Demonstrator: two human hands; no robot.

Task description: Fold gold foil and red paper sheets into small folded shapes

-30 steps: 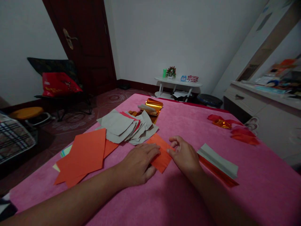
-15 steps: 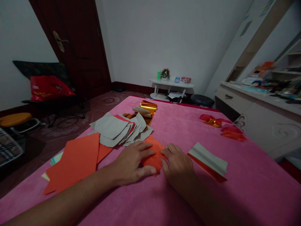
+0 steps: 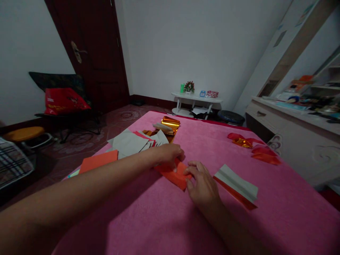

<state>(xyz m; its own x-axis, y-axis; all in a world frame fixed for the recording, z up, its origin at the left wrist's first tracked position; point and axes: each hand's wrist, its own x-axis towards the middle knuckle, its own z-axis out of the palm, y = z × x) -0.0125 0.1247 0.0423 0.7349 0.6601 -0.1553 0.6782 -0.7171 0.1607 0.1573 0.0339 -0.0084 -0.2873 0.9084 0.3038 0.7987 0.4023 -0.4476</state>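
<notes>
A folded orange-red paper [image 3: 174, 173] lies on the pink tablecloth [image 3: 170, 219] in front of me. My left hand [image 3: 168, 153] reaches over its far end with fingers curled down on it. My right hand [image 3: 203, 184] presses and pinches its near right edge. Just right of that hand lies a folded strip [image 3: 236, 181], grey on top and red beneath.
A pile of grey and red sheets [image 3: 132, 142] and orange sheets [image 3: 98, 160] sit at the left. Gold foil pieces [image 3: 170, 123] lie further back, red and gold scraps [image 3: 252, 147] at the right. A white cabinet [image 3: 292, 141] flanks the right; a chair [image 3: 63, 102] and dark door [image 3: 92, 56] stand left.
My left hand has slid from the near side of the orange-red paper to its far end. My right hand stays at its right edge. The paper looks folded narrower.
</notes>
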